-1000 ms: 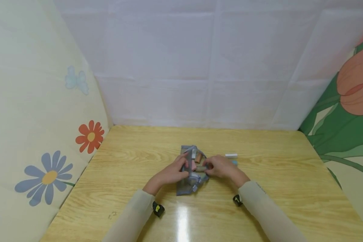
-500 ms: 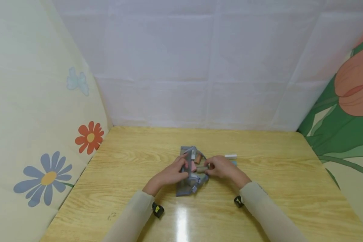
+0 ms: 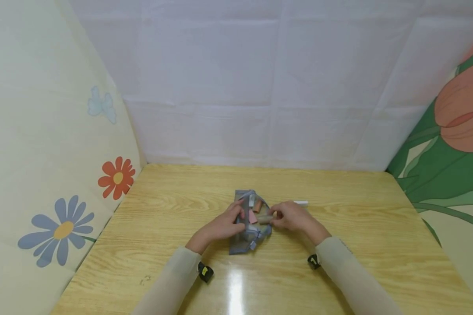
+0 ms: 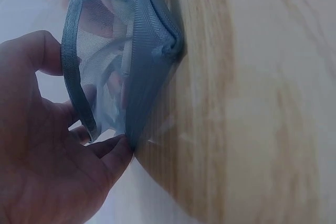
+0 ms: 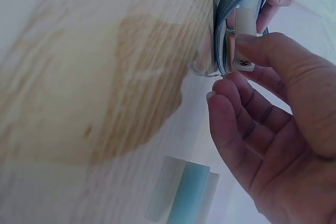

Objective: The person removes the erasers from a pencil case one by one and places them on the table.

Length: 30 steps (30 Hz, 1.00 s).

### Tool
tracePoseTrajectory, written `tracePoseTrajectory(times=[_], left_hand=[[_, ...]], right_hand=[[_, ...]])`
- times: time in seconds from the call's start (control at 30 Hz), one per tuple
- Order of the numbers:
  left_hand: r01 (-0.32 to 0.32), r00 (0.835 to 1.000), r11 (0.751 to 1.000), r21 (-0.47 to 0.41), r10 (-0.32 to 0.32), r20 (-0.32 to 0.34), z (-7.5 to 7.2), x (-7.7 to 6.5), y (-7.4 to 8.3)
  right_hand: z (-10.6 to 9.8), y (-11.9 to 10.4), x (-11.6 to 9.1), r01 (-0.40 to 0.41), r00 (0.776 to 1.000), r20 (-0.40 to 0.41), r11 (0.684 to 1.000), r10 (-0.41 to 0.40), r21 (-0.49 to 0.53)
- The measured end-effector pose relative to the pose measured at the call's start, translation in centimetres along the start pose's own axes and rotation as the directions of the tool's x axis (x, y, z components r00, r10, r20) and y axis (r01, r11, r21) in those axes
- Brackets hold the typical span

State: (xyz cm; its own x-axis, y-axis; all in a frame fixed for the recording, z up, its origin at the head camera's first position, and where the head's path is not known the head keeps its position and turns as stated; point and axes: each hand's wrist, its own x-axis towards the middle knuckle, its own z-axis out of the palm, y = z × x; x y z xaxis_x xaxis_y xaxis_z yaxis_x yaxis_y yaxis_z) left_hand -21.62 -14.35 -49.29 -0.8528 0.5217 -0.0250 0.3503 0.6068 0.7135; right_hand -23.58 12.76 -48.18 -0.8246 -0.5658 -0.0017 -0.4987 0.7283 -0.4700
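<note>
A blue-grey mesh zip pouch (image 3: 239,247) lies on the table with its mouth spread to the right. My left hand (image 3: 222,225) holds the pouch's edge; in the left wrist view the thumb and fingers grip its rim (image 4: 71,61). At the mouth, my right hand (image 3: 293,218) pinches a small pale block (image 5: 247,22) with a black mark near its end, seen as dull khaki in the head view. Inside the pouch show a pink block (image 3: 252,216), an orange-brown block (image 3: 258,206) and a whitish block (image 3: 252,200). What else it contains is hard to tell.
A white block (image 3: 301,203) lies on the wooden table (image 3: 173,192) beyond my right hand. Beside it is a teal block (image 5: 189,192), hidden by the hand in the head view. A white cloth (image 3: 220,131) hangs behind the table, with flowered cloths at both sides.
My right hand has shifted slightly right, and the pale block has moved with it toward the pouch's mouth. The teal block is now covered in the head view. My left hand stays put.
</note>
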Motion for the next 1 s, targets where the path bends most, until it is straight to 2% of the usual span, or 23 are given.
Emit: tracePoseTrajectory(times=[0.43,1.0], left_hand=[[0.015,1.000,1.000,-0.008,-0.015,0.010,-0.1,0.0,-0.1],[0.006,1.000,1.000,-0.028,-0.005,0.014,0.0,-0.1,0.0]], right_hand=[[-0.4,0.5,-0.6,0.010,1.000,-0.007,1.000,-0.010,0.007],[-0.9,1.0,-1.8,-0.002,1.000,-0.028,1.000,0.003,0.010]])
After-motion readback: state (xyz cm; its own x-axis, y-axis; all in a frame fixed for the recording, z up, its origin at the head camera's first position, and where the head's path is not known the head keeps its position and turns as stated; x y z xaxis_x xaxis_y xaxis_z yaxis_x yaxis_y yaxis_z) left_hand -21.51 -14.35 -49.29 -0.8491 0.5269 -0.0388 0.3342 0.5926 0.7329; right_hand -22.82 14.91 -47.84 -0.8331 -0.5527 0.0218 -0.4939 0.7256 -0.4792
